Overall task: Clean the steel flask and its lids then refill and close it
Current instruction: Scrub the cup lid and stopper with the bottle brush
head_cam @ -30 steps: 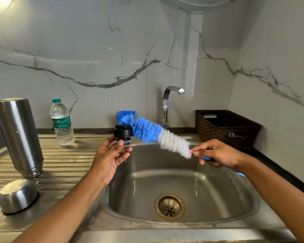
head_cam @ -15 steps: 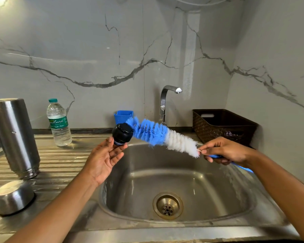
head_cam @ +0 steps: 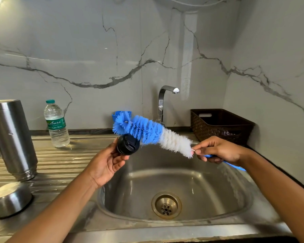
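Fingers [head_cam: 119, 160] of the left hand [head_cam: 104, 163] curled round the black lid [head_cam: 128, 144], over the sink [head_cam: 182, 176] for drips, against the bottle brush [head_cam: 147, 133] gripped by the right hand [head_cam: 218, 150]; steel flask [head_cam: 12, 137] inverted on the drainboard [head_cam: 63, 158], likely draining.

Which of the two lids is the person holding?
The black lid, gripped in the left hand beside the brush above the sink; the steel lid rests on the drainboard, untouched.
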{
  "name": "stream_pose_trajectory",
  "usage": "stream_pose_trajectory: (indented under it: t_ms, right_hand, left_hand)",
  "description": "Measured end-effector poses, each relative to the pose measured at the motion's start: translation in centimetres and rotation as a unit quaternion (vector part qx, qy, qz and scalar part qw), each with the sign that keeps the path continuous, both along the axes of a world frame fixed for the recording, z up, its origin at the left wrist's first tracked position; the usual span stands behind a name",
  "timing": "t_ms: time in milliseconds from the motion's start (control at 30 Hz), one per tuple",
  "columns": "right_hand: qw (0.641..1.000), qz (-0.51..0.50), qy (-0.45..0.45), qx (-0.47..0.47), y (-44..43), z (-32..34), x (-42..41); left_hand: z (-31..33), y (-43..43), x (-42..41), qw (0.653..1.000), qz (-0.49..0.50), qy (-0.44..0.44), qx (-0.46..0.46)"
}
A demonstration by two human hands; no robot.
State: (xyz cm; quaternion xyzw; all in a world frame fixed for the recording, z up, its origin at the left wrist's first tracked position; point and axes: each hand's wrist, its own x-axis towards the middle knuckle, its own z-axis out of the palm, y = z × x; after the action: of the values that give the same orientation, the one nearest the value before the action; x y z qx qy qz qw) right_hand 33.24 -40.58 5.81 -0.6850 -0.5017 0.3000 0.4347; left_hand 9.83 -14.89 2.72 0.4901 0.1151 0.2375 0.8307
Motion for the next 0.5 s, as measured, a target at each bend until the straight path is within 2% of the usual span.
stream_pose_trajectory:
  t_ms: [233,400,500]
  right_hand:
    - [0.998,-0.018,-0.046,-0.046,-0.3,0.1,-0.1]
    - [0.997,-0.046,-0.049,-0.029,-1.1,0.4,0.7]
    - [0.995,-0.059,-0.082,-0.004,0.1,-0.3,-0.3]
  left_hand:
    - [0.2,-0.3,-0.1,0.999,-0.018,0.049,0.007]
    - [0.2,0.3,-0.4,0.999,0.012,0.035,-0.016]
    - [0.1,0.0,-0.2,0.998,0.02,0.054,-0.017]
